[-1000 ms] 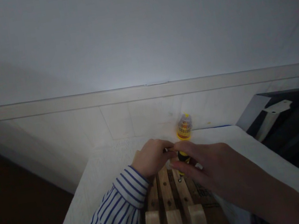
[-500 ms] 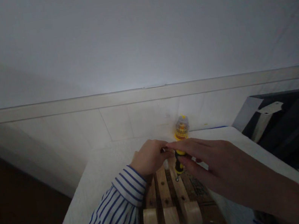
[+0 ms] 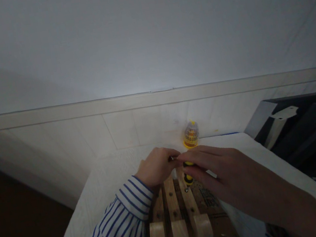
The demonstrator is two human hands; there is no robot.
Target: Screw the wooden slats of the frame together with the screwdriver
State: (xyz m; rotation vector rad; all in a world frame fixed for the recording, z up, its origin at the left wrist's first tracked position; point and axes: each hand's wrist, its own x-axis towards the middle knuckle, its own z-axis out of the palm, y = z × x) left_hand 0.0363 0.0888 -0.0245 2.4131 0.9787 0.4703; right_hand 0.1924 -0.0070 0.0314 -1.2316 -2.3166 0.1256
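Note:
My right hand [image 3: 214, 165] is closed round a yellow and black screwdriver [image 3: 188, 179], its tip at a small screw in the right-hand wooden strip [image 3: 190, 202]. Over the far ends of the strips, my left hand [image 3: 159, 168] is closed with its fingertips close to the screwdriver's top; whatever they pinch is hidden. Two more wooden strips, the middle one [image 3: 172, 201] and the left one [image 3: 158, 211], lie alongside. Each strip has a rounded wooden block [image 3: 180, 233] at its near end. All of them rest on a brown cardboard piece [image 3: 220, 221].
A clear-topped yellow bit container [image 3: 191, 135] stands behind my hands near the wall [image 3: 152, 123]. The white-covered table [image 3: 105, 184] lies beneath. Dark boxes or panels [image 3: 314, 128] with a pale metal bracket [image 3: 280, 124] are at the right.
The view has shifted slightly. The screwdriver has turned a little in my right hand and stands at almost the same spot on the right-hand strip. My left hand stays in place.

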